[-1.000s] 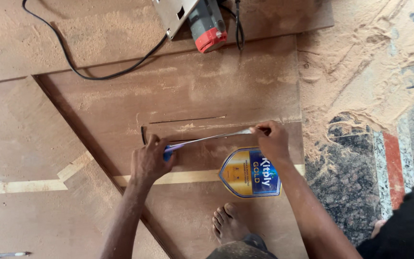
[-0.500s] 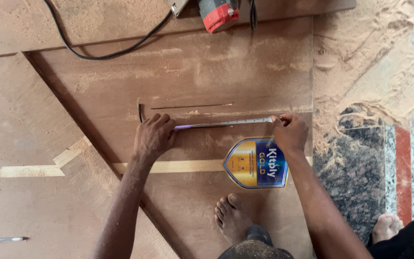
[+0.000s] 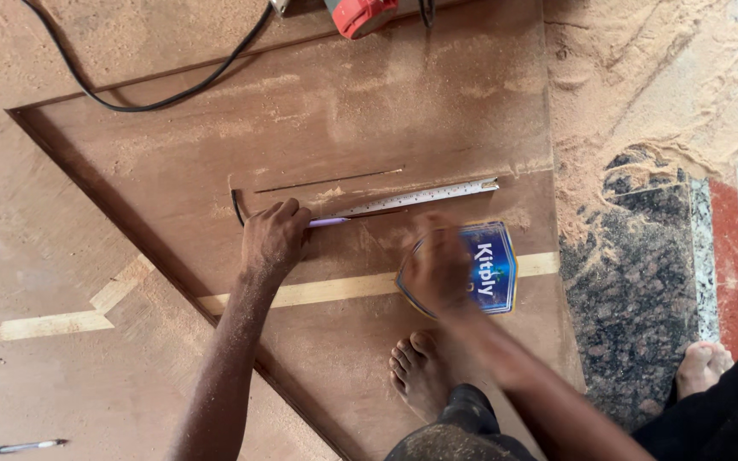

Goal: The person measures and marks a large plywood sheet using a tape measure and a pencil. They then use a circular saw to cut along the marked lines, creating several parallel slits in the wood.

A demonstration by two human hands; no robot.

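One ruler (image 3: 416, 198) lies flat on the plywood sheet (image 3: 369, 102), running from my left hand (image 3: 273, 241) up and to the right, just below a thin cut line in the board. My left hand rests palm down on the ruler's near end, fingers curled over a purple-tipped pen (image 3: 328, 222) that lies along the ruler's lower edge; the hand presses rather than grips. My right hand (image 3: 437, 266) is blurred and sits over a blue shield-shaped label (image 3: 487, 271) stuck on the sheet, apart from the ruler; I cannot tell whether it is open or closed. A pale wooden strip (image 3: 335, 290) crosses the sheet beneath both hands. My bare foot (image 3: 420, 371) stands on the sheet below the label. At the top edge, a red power tool (image 3: 362, 15) sits with its black cable (image 3: 172, 96) looping to the left. Sawdust (image 3: 642, 77) covers the floor on the right, beside speckled stone tiles (image 3: 634, 282). Another pen (image 3: 19, 446) lies on the board at the lower left. Another bare foot (image 3: 700, 365) shows at the far right.
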